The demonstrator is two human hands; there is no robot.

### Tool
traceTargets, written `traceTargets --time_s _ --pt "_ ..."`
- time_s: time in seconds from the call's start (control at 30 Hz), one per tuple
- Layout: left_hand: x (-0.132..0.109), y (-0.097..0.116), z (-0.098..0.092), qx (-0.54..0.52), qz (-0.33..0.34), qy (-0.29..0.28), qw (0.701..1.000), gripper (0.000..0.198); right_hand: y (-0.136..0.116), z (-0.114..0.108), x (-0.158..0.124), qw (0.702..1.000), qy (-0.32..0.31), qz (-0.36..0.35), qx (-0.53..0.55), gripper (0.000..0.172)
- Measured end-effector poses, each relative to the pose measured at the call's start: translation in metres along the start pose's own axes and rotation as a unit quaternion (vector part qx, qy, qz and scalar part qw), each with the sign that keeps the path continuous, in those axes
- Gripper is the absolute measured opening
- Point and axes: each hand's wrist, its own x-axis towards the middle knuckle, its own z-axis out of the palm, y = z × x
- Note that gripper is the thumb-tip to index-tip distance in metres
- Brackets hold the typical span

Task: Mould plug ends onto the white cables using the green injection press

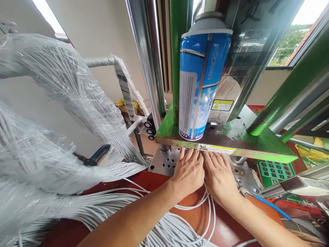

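Side by side, my left hand (189, 169) and my right hand (218, 173) reach under the front edge of a green press plate (257, 151). Both hands are over a metal base plate (164, 163) with holes, and their fingertips are hidden beneath the green plate. The fingers lie close together, pointing forward, and whatever they hold is out of sight. Thin grey cables (209, 212) come out from below the hands and loop over the red-brown surface. A blue and white spray can (203, 82) stands upright on the green plate above the hands.
Large bundles of grey cable wrapped in clear plastic (69, 79) fill the left side, near a dark-handled tool (99, 156). Loose cables (113, 206) spread across the front. Chrome columns (146, 51) and green bars rise around the plate. A green button panel (276, 171) is at the right.
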Motion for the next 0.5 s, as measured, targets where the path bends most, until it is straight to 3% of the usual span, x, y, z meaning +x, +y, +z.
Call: traceTargets --time_s 0.17,0.33,0.43,0.5 --pt "0.005 -0.007 0.014 0.028 0.012 0.0 1.0 0.038 -0.003 0.006 0.021 0.998 -0.031 0.048 -0.023 0.036" --pt "0.005 -0.008 0.029 0.037 0.016 0.019 0.999 0.041 -0.005 0.014 0.024 0.997 -0.018 0.071 -0.024 0.039" --pt "0.012 -0.009 0.025 0.012 0.017 0.023 1.0 0.045 -0.001 0.009 0.027 0.998 -0.01 0.062 -0.016 0.044" --pt "0.015 -0.014 0.011 -0.019 0.014 0.013 1.0 0.044 0.005 -0.002 0.021 0.998 -0.006 0.055 -0.009 0.048"
